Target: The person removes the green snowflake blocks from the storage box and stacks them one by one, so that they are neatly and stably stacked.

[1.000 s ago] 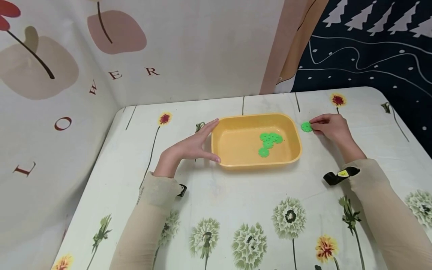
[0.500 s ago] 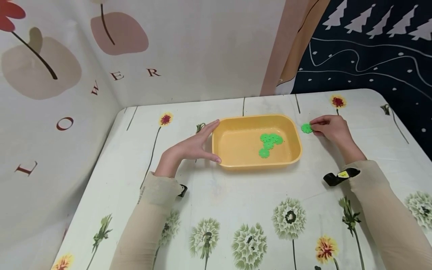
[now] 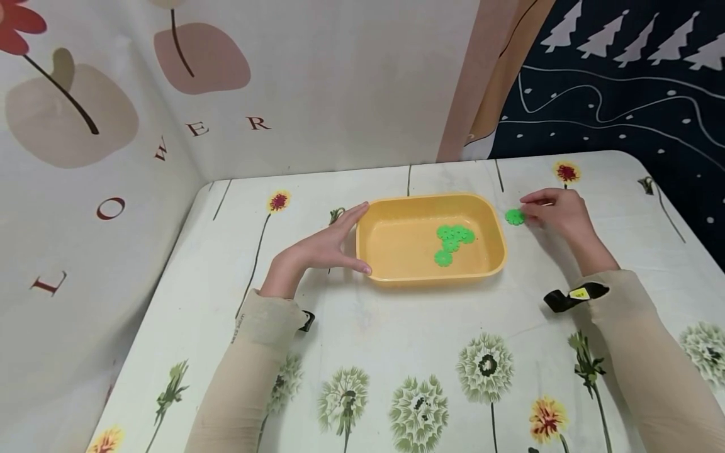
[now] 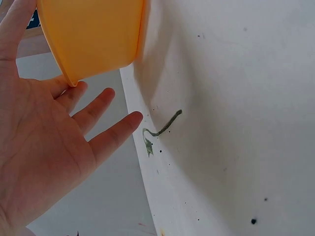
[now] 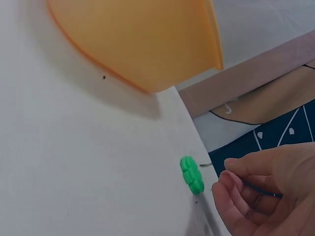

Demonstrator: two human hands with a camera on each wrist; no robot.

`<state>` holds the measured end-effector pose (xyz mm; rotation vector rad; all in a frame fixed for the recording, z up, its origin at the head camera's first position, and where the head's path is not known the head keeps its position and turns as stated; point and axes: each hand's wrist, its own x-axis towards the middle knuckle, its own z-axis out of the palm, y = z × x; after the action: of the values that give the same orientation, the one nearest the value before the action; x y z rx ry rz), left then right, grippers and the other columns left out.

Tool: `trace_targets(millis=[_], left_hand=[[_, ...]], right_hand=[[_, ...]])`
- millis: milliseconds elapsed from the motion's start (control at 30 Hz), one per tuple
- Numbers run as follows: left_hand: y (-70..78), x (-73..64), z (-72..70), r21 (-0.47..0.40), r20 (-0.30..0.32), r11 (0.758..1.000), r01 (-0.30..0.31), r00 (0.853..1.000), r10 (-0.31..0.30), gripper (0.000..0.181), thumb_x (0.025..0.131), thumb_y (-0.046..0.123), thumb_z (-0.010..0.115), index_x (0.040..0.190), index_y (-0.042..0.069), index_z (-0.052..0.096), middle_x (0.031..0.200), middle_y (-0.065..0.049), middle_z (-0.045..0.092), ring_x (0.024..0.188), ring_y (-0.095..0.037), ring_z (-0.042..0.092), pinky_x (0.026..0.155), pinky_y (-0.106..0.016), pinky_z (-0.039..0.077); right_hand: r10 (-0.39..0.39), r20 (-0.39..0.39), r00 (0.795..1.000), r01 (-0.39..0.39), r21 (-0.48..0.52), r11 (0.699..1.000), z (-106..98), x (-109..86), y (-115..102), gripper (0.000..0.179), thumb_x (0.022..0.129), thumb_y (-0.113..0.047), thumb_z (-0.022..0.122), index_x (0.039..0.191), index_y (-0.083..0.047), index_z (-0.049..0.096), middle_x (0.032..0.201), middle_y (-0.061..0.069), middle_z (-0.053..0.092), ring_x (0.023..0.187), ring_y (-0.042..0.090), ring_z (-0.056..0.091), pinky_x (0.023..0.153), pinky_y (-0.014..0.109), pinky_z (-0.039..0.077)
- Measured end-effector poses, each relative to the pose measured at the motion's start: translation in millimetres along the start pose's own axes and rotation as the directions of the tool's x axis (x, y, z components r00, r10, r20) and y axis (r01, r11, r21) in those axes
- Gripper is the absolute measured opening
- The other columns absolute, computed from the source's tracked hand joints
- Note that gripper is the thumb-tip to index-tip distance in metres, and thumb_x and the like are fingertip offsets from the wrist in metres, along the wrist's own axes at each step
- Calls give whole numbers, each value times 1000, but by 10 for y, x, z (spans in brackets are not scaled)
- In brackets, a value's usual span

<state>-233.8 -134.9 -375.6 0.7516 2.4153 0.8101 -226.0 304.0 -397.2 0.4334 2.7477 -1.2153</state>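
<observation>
A yellow plastic tray [image 3: 396,251] stands mid-table with several green notched plastic discs [image 3: 451,244] inside, toward its right. My left hand [image 3: 325,245] is spread across the tray's left end. Its thumb touches the near corner and its fingertips the far one; the other fingers are straight and free in the left wrist view. Beyond the right end, another green disc [image 5: 192,175] lies on the table. Close beside it is my right hand [image 3: 557,214], its fingers loosely bent. The right wrist view shows a gap between those fingers and the disc.
A white flowered cloth [image 3: 419,346] covers the table. Behind it hangs a pale printed curtain [image 3: 340,94]. A dark cloth with tree prints [image 3: 612,100] hangs at the back right. The right sleeve carries a black wrist camera mount [image 3: 572,296].
My right hand's fingers have let go of the green disc and lifted slightly away from it. The left hand and the tray stay in place; the camera view has shifted a little.
</observation>
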Motion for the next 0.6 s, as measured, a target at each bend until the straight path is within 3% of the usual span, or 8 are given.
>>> trace_targets(millis=[367, 600], left_hand=[[-5, 5, -1, -8, 0, 1000, -2, 1000, 2, 127, 72, 43, 88, 162, 25, 1, 169, 8, -3, 157, -22, 5, 124, -55, 20], [-11, 6, 4, -16, 0, 1000, -8, 1000, 8, 126, 73, 42, 88, 162, 26, 1, 169, 8, -3, 157, -22, 5, 124, -55, 20]], right_hand=[[-71, -36, 997, 74, 95, 993, -26, -125, -225, 36, 99, -25, 63, 125, -1, 65, 116, 13, 65, 69, -7, 60, 66, 6, 52], [-144, -15, 989, 145, 119, 982, 2, -236, -390, 40, 98, -28, 65, 126, 0, 63, 100, -10, 63, 74, -5, 63, 71, 8, 53]])
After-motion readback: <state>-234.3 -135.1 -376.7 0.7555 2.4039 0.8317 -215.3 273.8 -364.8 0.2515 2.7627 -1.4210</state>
